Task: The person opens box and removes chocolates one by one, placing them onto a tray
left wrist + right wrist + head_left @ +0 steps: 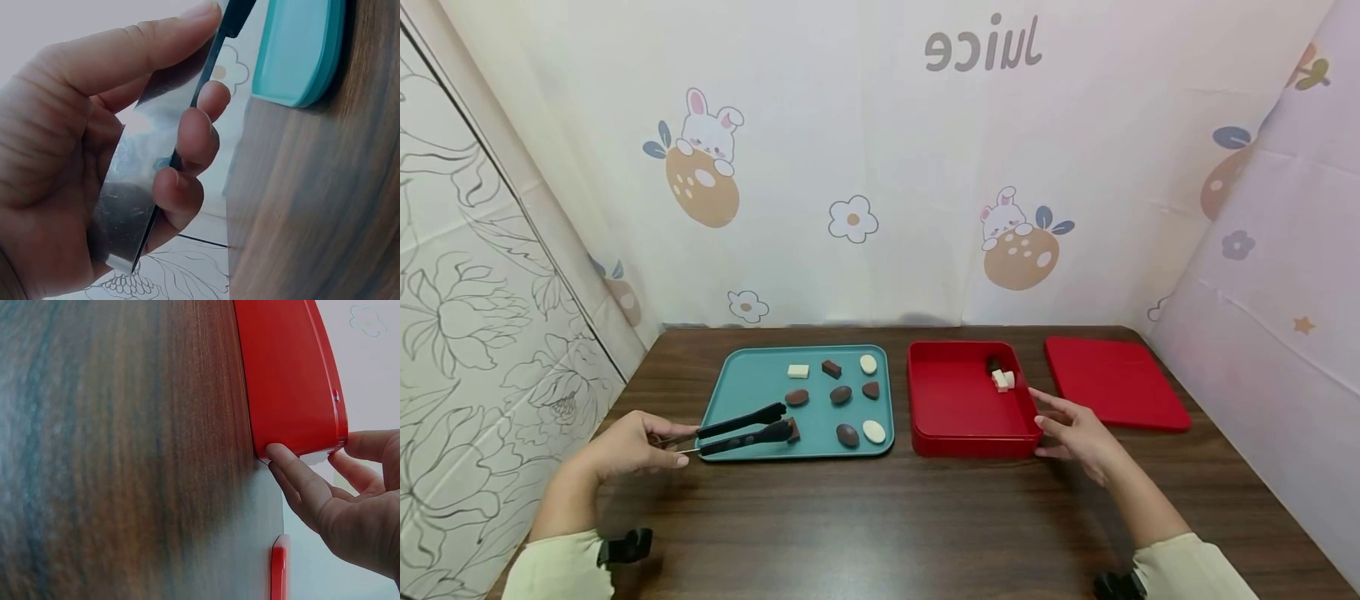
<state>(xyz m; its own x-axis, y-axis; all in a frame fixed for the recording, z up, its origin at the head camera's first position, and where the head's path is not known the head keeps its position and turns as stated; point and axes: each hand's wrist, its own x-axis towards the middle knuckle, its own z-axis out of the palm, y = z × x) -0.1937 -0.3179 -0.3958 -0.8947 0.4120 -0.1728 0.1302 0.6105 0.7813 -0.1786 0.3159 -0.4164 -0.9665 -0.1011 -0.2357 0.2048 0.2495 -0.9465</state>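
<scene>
My left hand (634,446) grips a pair of tongs (741,429) by the metal handle (140,169), fingers curled round it. Their black arms reach over the teal tray (748,364), spread apart. Right by the lower tip is a dark brown chocolate piece (794,430); whether the tips touch it I cannot tell. Other chocolates lie on the tray, among them a white oval (873,432), a dark oval (847,435) and a white block (798,371). With extended fingers, my right hand (1078,433) touches the right side of a red box (955,392). White pieces (1002,381) and a dark one (993,364) sit inside.
A red lid (1116,383) lies flat on the brown table (865,525), to the right of the box. Behind the table hangs a printed curtain (880,167), with more cloth at both sides.
</scene>
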